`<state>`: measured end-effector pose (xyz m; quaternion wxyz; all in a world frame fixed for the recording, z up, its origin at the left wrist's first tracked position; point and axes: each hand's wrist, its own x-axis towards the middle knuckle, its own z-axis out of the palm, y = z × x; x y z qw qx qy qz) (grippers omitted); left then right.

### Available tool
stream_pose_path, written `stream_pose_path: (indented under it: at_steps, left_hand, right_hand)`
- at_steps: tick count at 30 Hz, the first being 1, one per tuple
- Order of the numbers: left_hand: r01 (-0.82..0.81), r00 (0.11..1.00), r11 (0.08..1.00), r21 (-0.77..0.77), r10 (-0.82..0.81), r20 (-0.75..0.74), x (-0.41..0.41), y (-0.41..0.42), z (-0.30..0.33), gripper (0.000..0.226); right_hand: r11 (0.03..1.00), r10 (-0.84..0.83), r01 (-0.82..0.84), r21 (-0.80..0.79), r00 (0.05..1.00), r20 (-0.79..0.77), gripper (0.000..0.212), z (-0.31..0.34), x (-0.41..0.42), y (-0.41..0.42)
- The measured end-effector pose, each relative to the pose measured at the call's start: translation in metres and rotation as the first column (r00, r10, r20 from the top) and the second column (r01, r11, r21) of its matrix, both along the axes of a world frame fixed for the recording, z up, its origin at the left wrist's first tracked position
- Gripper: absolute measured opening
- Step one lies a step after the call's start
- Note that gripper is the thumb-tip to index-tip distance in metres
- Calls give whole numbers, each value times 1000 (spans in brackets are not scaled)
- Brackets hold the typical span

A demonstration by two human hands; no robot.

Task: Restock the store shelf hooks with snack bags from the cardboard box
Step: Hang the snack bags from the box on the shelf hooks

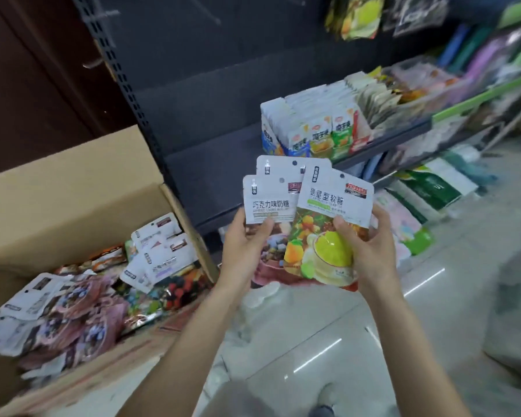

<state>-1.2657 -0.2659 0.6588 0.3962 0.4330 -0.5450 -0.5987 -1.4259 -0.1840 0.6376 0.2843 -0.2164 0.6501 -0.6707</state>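
Held at centre: fan of snack bags, at least three, hang-holes uppermost.
- Left hand: grip closed on chocolate candy bag, thumb across its front, fingers behind.
- Right hand: grip closed on fruit gummy bag, thumb pressed to the front, fingers curled round the right edge.

Stock remaining: cardboard box, near left on the floor, open, heaped with loose bags of mixed kinds. Judged well short of finished; much left to hang.

Hooks: bare hooks at far upper left on the dark back panel, unfilled. Hanging bags on hooks at far upper right. None of the held bags yet on a hook; sorting by kind judged to be the step in hand.

Surroundings: shelf to the right with upright packets in rows; lower shelves with more goods, blurred. Glossy tiled floor beneath. Box flap standing close beside the shelf upright, near the left arm's way back to the box.
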Motion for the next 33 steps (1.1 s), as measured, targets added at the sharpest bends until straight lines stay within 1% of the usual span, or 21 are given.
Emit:
stream_pose_path:
  at_steps: [4,5,7,9,10,13,14,15,17,18,20,22,25,27,30,33]
  left_hand:
    - [5,1000,1000,-19,-5,-4,-84,44,5,22]
    - [42,999,999,-9,-42,-17,-103,48,7,24]
    - [183,982,983,6,-183,-38,-134,53,11,32]
    - [303,953,953,-21,-304,-3,-160,54,14,48]
    - [316,949,948,-43,-315,29,-171,54,15,50]
    - [265,963,958,-111,-259,71,-204,49,15,50]
    - [239,970,960,-144,-229,79,-215,45,14,51]
    - [212,976,961,-179,-199,85,-227,38,11,53]
    - [149,988,961,-233,-134,80,-251,19,6,55]
    - [114,993,962,-248,-101,63,-264,8,6,55]
    - [46,999,968,-248,-41,27,-289,-21,8,55]
    - [10,1000,972,-235,-9,5,-306,-49,17,51]
    - [-43,999,963,-266,44,-2,-323,-88,31,49]
    - [-65,998,959,-275,69,5,-331,-108,37,48]
    - [-124,990,948,-294,138,27,-342,-128,45,49]
    - [-191,978,931,-310,207,19,-353,-143,52,48]
  right_hand:
    - [997,-79,79,-18,996,-41,48,12,-75,45]
    - [994,-105,104,-26,993,-48,50,15,-91,51]
    - [988,-150,148,-39,986,-71,52,18,-122,57]
    - [985,-169,166,-45,982,-79,56,18,-152,58]
    - [985,-165,161,-53,984,-72,59,16,-167,57]
    - [988,-148,144,-54,985,-88,78,7,-206,46]
    - [988,-142,137,-64,986,-84,81,5,-217,39]
    - [988,-138,132,-77,987,-77,81,3,-229,32]
    - [987,-139,128,-101,984,-107,71,5,-256,13]
    - [986,-142,127,-113,980,-141,65,8,-271,3]
    - [983,-140,113,-143,971,-195,60,20,-301,-19]
    - [984,-112,73,-161,962,-247,61,37,-329,-39]
    - [979,-58,-31,-203,907,-418,63,68,-366,-77]
    - [968,-17,-106,-228,876,-483,64,87,-387,-111]
    - [952,68,-205,-229,866,-495,67,111,-416,-162]
    - [936,119,-257,-241,874,-472,75,131,-440,-204]
